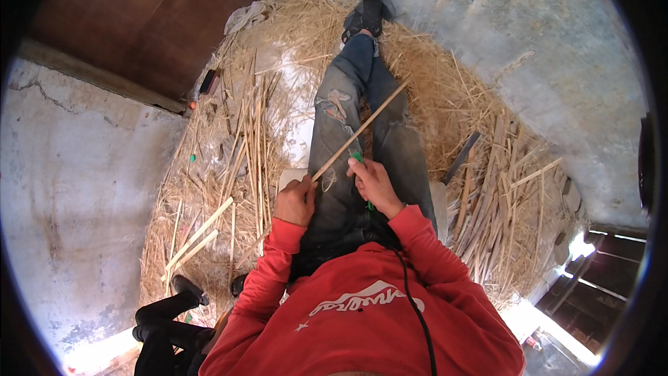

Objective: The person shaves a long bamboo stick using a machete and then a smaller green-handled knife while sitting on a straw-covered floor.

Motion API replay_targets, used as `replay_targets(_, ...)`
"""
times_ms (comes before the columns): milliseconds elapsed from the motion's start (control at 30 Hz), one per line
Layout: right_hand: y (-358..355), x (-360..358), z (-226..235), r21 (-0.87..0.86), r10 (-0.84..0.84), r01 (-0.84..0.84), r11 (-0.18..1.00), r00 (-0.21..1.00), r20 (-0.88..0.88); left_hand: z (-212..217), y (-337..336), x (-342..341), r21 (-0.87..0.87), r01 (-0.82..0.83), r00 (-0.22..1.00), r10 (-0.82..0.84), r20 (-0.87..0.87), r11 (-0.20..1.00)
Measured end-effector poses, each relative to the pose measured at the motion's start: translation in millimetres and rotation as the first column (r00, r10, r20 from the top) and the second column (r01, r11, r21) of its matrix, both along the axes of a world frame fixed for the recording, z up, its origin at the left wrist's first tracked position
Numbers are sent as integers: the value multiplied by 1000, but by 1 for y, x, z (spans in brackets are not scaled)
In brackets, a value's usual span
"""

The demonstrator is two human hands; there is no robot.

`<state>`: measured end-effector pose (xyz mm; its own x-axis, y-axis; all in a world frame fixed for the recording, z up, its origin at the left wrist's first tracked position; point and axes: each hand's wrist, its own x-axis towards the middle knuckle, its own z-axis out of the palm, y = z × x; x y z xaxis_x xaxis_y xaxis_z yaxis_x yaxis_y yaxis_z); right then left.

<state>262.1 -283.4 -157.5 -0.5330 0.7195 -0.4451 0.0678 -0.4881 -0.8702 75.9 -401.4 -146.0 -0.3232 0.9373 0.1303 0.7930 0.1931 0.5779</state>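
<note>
Over my lap, my left hand (296, 201) is closed round the lower end of a thin wooden stick (376, 114). The stick slants up and to the right across my legs, its far end free. Just to the right, my right hand (376, 185) is closed on a slim green tool (358, 157). Green shows above the fingers and below the palm; the fist hides the rest, so its exact kind is unclear. A thin curled shaving (329, 179) hangs between my two hands, near the stick.
Long strips (254, 143) lie on the shaving-covered floor at left, with paler split pieces (198, 245) nearer. A pile of sticks (497, 195) lies at right, beside a dark flat blade-like piece (460, 157). Walls (536, 49) enclose the space. Another person's dark-clothed limb (167, 317) shows at lower left.
</note>
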Motion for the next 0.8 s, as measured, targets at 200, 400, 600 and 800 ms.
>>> replay_targets(200, 8, -17, -16, 549, -63, 30, 836, 997, 42, 1, 7, 12, 117, 53, 997, -45, -68, 992)
replay_targets(400, 22, -13, 1, 700, -149, -8, 714, 975, 164, 5, -8, 2, -5, 40, 989, -40, -146, 999)
replay_targets(600, 2, -3, 8, 714, 78, -254, 653, 960, 270, -7, -13, 6, -42, 64, 988, -69, -139, 997)
replay_targets(800, -35, 4, 67, 614, 354, -347, 709, 928, 115, -1, 13, -7, 34, -81, 986, 75, 146, 996)
